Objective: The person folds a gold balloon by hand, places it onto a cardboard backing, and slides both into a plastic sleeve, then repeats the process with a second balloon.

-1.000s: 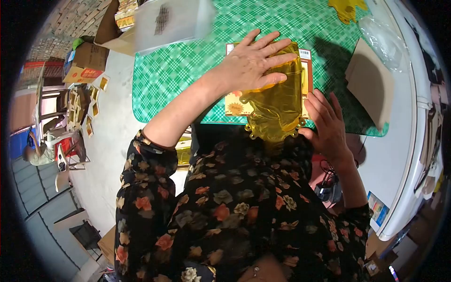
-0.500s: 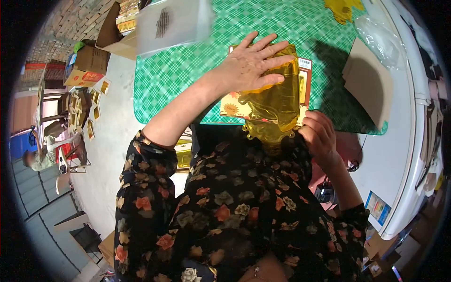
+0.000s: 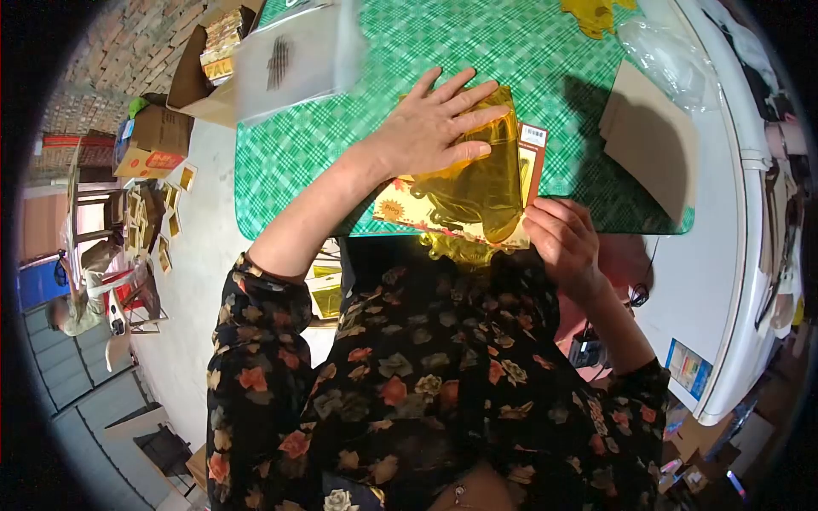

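A shiny gold foil balloon [image 3: 477, 183], flat and folded, lies over a printed cream-and-brown card [image 3: 530, 175] at the near edge of the table. My left hand [image 3: 439, 123] presses on the upper part of the foil, palm down, fingers spread. At the card's lower right corner my right hand [image 3: 558, 238] is closed, with fingertips pinching the card's edge. Whether it also grips foil is hidden. Some gold foil [image 3: 464, 251] hangs below the card's lower edge, against the dark floral shirt.
The table has a green checked cover [image 3: 383, 85]. A clear plastic sleeve [image 3: 298, 64] and an open carton [image 3: 200, 81] are at upper left. Brown cardboard [image 3: 648, 140], clear plastic film [image 3: 669, 64] and another gold foil piece [image 3: 596, 15] lie at right. A person [image 3: 81, 307] sits far left.
The view has shifted slightly. The foil's tabs by my right hand no longer show, and more of the card's lower edge is uncovered. My left hand stays flat on the foil.
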The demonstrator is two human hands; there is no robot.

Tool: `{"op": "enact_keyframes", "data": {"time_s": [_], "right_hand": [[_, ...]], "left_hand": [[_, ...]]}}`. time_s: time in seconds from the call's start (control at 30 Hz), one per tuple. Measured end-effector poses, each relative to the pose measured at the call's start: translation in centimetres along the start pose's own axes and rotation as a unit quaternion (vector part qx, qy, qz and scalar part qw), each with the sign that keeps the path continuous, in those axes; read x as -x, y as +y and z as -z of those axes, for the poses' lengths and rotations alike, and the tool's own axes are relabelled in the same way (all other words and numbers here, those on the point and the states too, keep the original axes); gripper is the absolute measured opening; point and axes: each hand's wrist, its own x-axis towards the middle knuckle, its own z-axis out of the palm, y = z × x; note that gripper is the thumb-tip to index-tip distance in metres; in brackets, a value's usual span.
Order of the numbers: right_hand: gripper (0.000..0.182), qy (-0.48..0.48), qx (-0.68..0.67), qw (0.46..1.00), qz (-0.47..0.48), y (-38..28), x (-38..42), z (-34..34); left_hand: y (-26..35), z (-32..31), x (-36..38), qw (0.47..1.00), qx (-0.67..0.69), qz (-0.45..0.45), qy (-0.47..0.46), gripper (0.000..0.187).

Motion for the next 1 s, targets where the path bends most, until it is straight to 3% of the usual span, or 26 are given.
{"op": "enact_keyframes", "data": {"time_s": [0.13, 0.23, 0.37, 0.53, 0.67, 0.77, 0.93, 1.0], "right_hand": [[0.024, -0.061, -0.027, 0.998, 0.005, -1.9, -0.1, 1.5], [0.027, -0.018, -0.036, 0.999, -0.014, -3.1, 2.2, 1.0], [0.04, -0.044, 0.034, 0.995, -0.081, -2.8, 1.0, 1.8], [0.02, -0.018, 0.047, 0.999, 0.018, -1.9, -1.0, 0.2], [0.018, 0.04, 0.014, 0.998, 0.035, -2.3, -0.8, 0.3], [0.017, -0.023, 0.001, 0.999, 0.034, -4.7, 0.0, 3.4], [0.015, 0.033, -0.097, 0.991, -0.085, -5.9, -0.3, 10.0], [0.019, 0.058, -0.117, 0.969, -0.208, -5.2, 0.8, 12.6]], "left_hand": [[-0.2, -0.1, 0.0, 1.0, 0.012, 0.001, -0.008, 0.067], [-0.2, -0.1, 0.0, 1.0, 0.013, 0.004, -0.015, 0.067], [-0.2, 0.0, 0.0, 1.0, 0.017, 0.006, -0.024, 0.066], [-0.2, 0.3, -0.1, 0.999, 0.015, 0.009, -0.038, 0.066], [-0.2, 0.3, 0.0, 0.999, 0.015, 0.009, -0.037, 0.067], [-0.2, 0.2, -0.1, 0.999, 0.017, 0.01, -0.039, 0.067], [-0.2, 0.2, 0.1, 0.999, 0.022, 0.008, -0.03, 0.066], [0.0, 0.4, 0.0, 0.999, 0.023, 0.009, -0.031, 0.066]]}}
